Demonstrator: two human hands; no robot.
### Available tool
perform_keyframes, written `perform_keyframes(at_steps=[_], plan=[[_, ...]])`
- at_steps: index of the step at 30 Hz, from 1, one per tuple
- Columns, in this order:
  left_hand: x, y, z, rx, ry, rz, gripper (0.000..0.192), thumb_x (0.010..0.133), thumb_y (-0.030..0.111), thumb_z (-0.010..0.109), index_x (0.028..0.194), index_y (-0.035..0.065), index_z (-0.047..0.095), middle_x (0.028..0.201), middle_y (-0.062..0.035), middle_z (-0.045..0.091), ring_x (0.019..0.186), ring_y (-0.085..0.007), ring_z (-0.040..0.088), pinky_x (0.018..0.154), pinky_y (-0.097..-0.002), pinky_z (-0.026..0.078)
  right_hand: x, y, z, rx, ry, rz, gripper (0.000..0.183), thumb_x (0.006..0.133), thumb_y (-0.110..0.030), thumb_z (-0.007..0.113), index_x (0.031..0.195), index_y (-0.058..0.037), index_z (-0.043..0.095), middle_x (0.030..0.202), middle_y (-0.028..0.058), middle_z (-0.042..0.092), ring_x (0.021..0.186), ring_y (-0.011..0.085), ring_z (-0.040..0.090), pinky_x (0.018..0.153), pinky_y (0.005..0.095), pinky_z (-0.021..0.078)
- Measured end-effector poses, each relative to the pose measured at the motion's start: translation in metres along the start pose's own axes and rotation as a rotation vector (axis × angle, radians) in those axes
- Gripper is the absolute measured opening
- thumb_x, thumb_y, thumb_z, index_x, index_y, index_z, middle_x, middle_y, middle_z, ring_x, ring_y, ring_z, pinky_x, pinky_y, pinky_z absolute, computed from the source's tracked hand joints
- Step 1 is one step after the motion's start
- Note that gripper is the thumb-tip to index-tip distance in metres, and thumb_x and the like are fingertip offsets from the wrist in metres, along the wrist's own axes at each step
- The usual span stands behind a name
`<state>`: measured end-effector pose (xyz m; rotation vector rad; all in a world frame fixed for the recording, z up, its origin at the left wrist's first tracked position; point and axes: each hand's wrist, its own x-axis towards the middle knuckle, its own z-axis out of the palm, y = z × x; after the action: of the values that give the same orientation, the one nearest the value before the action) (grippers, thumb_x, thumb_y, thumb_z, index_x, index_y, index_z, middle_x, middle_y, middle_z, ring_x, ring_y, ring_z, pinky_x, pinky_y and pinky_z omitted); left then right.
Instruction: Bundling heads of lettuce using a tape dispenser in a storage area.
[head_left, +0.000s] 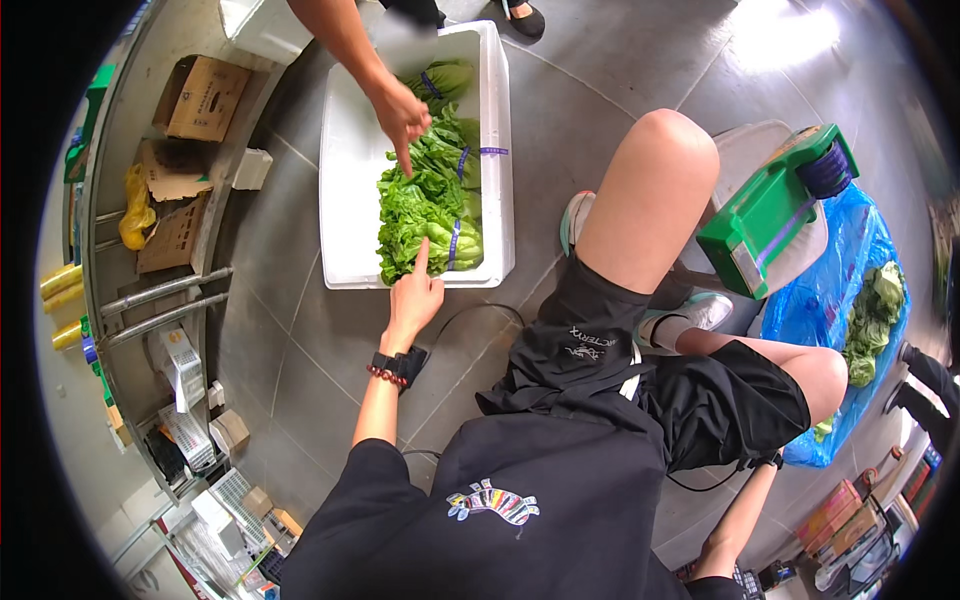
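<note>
My left hand (417, 296) reaches over the near end of a white foam box (496, 225), its index finger pointing at a lettuce bundle (439, 244) bound with purple tape. Whether the fingertip touches the leaves is unclear. Further bundles of leafy greens (442, 79) lie along the right side inside the box. My right arm hangs beside my leg; the right hand is mostly hidden at the knee. A green tape dispenser (765, 217) with a purple roll rests on a stool (810, 247) to the right. Behind it, a blue plastic bag (817, 300) holds lettuce heads (874, 322).
Another person's hand (401, 116) points down over the greens from the far side. Metal shelving (150, 296) with cardboard boxes (210, 97) runs along the left. A thin cable (480, 309) crosses the tiled floor. Cartons (832, 517) stand at the lower right.
</note>
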<state>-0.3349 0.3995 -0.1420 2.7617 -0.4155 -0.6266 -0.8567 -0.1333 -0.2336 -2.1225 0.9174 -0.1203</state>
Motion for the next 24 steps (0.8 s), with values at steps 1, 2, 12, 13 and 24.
perform_keyframes(at_steps=[1,2,12,13,24], plan=[[-0.008,0.001,0.001,-0.026,-0.021,-0.023,0.075,0.083,0.016,0.054,0.153,0.0114,0.029,0.059,-0.0148,0.059,0.057,-0.0354,0.061,0.06,-0.0474,0.05,-0.006,-0.006,0.002,0.009,-0.006,0.003,0.04,0.096,-0.03,0.056,0.12,0.0016,0.058,0.112,0.0241,0.065,0.106,0.0398,0.062,0.086,0.0451,0.049],[-0.013,0.001,0.003,-0.042,-0.042,-0.049,0.075,0.083,0.015,0.054,0.154,0.0118,0.027,0.059,-0.013,0.058,0.056,-0.0332,0.059,0.06,-0.0455,0.049,-0.01,-0.011,0.007,0.018,-0.012,0.005,0.04,0.096,-0.03,0.056,0.12,0.0016,0.057,0.112,0.0241,0.065,0.106,0.0399,0.062,0.086,0.0451,0.049],[0.006,0.001,0.02,-0.592,0.023,-0.095,0.074,0.087,0.002,0.049,0.156,0.015,0.024,0.059,0.0012,0.055,0.05,-0.0053,0.045,0.048,-0.0222,0.039,-0.016,-0.05,0.022,0.091,-0.072,0.027,0.041,0.096,-0.031,0.056,0.12,0.0018,0.057,0.111,0.0244,0.065,0.105,0.0404,0.061,0.085,0.0454,0.0489],[0.005,-0.005,0.02,-0.592,0.022,-0.091,0.074,0.087,0.002,0.049,0.156,0.015,0.024,0.059,0.0012,0.055,0.05,-0.0053,0.045,0.048,-0.0222,0.039,-0.016,-0.053,0.023,0.1,-0.074,0.029,0.041,0.096,-0.031,0.056,0.12,0.0018,0.057,0.111,0.0244,0.065,0.105,0.0404,0.061,0.085,0.0455,0.0489],[-0.029,-0.014,0.043,-0.883,-0.016,-0.309,0.053,0.094,0.006,0.049,0.145,0.0017,0.039,0.067,-0.0048,0.062,0.049,-0.0069,0.047,0.044,-0.0213,0.038,0.021,-0.079,0.021,0.174,0.057,0.167,0.041,0.096,-0.032,0.055,0.12,0.002,0.057,0.111,0.0247,0.065,0.105,0.041,0.061,0.085,0.0459,0.0488]])
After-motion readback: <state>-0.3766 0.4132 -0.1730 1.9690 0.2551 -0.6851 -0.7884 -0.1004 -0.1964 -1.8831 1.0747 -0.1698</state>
